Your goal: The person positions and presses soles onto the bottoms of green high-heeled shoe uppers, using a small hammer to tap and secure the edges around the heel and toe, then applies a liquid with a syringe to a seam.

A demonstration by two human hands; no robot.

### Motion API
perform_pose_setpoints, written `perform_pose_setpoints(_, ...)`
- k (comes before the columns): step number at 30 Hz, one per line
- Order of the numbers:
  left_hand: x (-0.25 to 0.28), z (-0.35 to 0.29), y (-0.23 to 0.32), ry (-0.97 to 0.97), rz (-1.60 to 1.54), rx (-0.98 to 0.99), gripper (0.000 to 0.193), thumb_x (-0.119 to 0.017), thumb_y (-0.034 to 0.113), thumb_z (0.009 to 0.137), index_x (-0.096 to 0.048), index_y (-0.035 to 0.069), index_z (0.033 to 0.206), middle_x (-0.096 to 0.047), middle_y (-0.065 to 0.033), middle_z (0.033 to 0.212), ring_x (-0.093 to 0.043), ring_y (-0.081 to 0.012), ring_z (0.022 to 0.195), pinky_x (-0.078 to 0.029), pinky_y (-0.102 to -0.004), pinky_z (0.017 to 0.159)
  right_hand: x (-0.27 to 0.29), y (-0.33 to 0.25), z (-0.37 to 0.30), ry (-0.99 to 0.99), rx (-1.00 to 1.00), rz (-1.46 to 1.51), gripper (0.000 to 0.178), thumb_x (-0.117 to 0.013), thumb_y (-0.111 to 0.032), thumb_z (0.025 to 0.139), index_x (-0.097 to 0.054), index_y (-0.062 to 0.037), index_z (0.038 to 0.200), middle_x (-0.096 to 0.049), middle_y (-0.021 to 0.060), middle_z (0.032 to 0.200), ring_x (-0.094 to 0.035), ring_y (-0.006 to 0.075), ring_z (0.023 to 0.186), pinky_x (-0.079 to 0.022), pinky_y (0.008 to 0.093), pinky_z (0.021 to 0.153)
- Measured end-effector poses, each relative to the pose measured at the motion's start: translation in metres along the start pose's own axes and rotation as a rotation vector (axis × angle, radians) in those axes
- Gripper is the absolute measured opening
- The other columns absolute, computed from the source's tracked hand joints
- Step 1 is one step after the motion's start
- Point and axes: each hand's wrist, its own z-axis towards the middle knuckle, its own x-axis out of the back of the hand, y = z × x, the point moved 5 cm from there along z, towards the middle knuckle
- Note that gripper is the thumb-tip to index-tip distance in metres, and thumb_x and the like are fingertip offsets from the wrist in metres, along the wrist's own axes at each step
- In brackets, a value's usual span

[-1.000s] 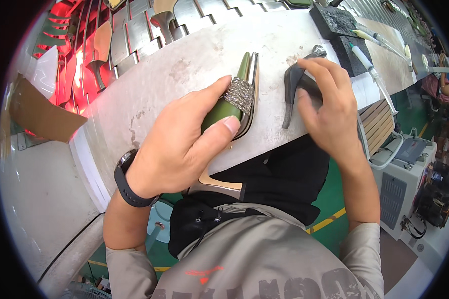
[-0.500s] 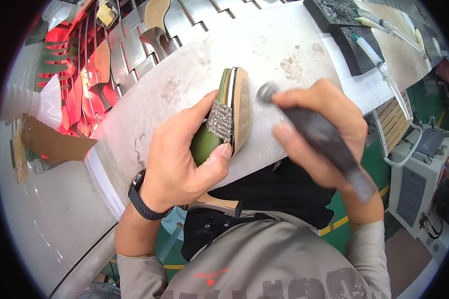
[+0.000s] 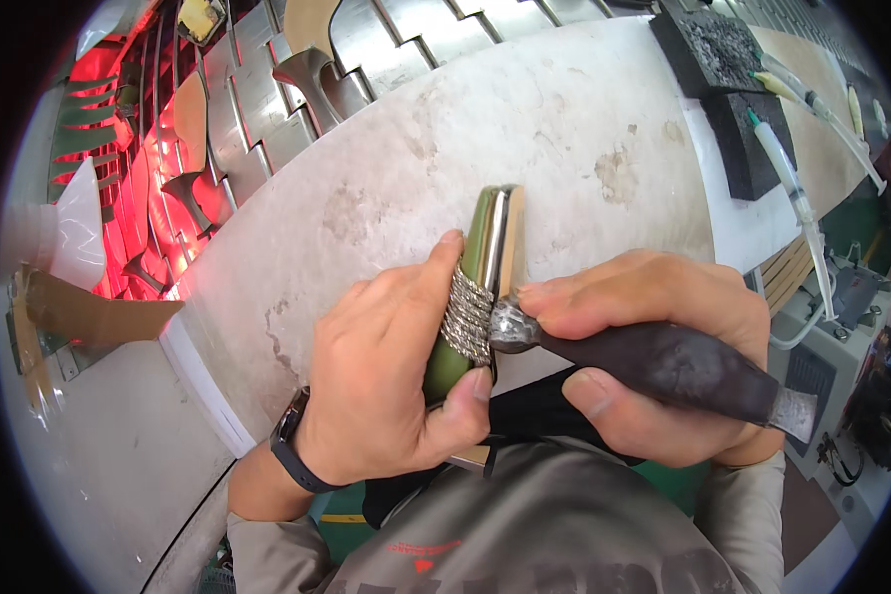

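My left hand (image 3: 376, 381) is wrapped around a green high-heeled shoe (image 3: 483, 233), which is tilted on its side with its tan sole (image 3: 514, 233) facing right. A glittering silver band (image 3: 468, 317) crosses the shoe's upper, and part of the heel (image 3: 472, 458) shows below my hand. The dark, thick handle of a shoemaker's hammer (image 3: 673, 371) lies in my closed right hand (image 3: 653, 292). Its rounded metal head (image 3: 515, 327) is against the sole's edge beside the band, while its flat end sticks out at the right.
Behind the stained pale worktable (image 3: 544, 119) runs a metal-slatted conveyor (image 3: 406, 59) carrying sole-shaped pieces, red-lit at the left. Black foam blocks (image 3: 747, 139) and syringes (image 3: 787, 173) sit at the far right. A brown curved sheet (image 3: 104, 307) juts in at left. A pale machine (image 3: 812, 381) stands right.
My right hand has brought the hammer down and left, from apart from the shoe to against its sole. The shoe and my left hand sit lower and farther right, and the shoe is turned.
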Motion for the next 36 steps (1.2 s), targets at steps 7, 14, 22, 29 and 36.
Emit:
perform_pose_setpoints(7,0.005,-0.003,0.000,0.004,0.050,-0.041,0.078,-0.072,0.026,0.082,-0.052,-0.017,0.144,-0.070,-0.0243,0.105,-0.068,-0.0387,0.089,-0.053,-0.0459,0.078,0.002,-0.004,0.024,0.183,-0.273,0.211,0.032,-0.073,-0.011,0.091,-0.068,0.0080,0.116,-0.078,0.0213,0.115,-0.074,0.0237,0.108,-0.056,0.0367,0.101)
perform_pose_setpoints(14,0.007,-0.009,-0.007,0.028,-0.140,0.041,0.071,-0.073,0.015,0.080,-0.055,-0.016,0.142,-0.069,-0.0266,0.101,-0.068,-0.0414,0.087,-0.056,-0.0437,0.081,0.005,0.021,0.029,0.227,-0.058,0.087,0.030,-0.065,-0.015,0.097,-0.069,0.0058,0.118,-0.077,0.0209,0.117,-0.074,0.0243,0.109,-0.057,0.0368,0.101)
perform_pose_setpoints(22,0.006,-0.012,-0.015,0.006,-0.559,0.366,0.064,-0.074,0.015,0.092,-0.056,-0.013,0.147,-0.075,-0.0139,0.113,-0.067,-0.0139,0.103,-0.054,-0.0296,0.091,-0.042,0.061,-0.034,0.390,0.000,0.670,0.029,-0.066,-0.010,0.096,-0.069,0.0075,0.119,-0.078,0.0212,0.117,-0.072,0.0194,0.108,-0.055,0.0328,0.099)
perform_pose_setpoints(29,0.008,-0.014,-0.015,0.001,-0.458,0.342,0.062,-0.074,0.014,0.091,-0.058,-0.013,0.144,-0.075,-0.0142,0.114,-0.068,-0.0126,0.100,-0.056,-0.0296,0.089,-0.041,0.048,-0.033,0.352,0.067,0.510,0.030,-0.070,-0.005,0.093,-0.069,0.0068,0.120,-0.079,0.0188,0.116,-0.072,0.0176,0.108,-0.057,0.0319,0.096)
perform_pose_setpoints(36,0.001,-0.023,-0.026,0.121,-0.468,0.227,0.057,-0.072,0.015,0.093,-0.060,-0.015,0.140,-0.075,-0.0189,0.103,-0.073,-0.0214,0.093,-0.057,-0.0333,0.085,-0.023,-0.009,0.005,0.015,0.273,-0.189,0.033,-0.077,-0.010,0.080,-0.073,0.0070,0.108,-0.078,0.0259,0.105,-0.078,0.0368,0.099,-0.062,0.0443,0.092)
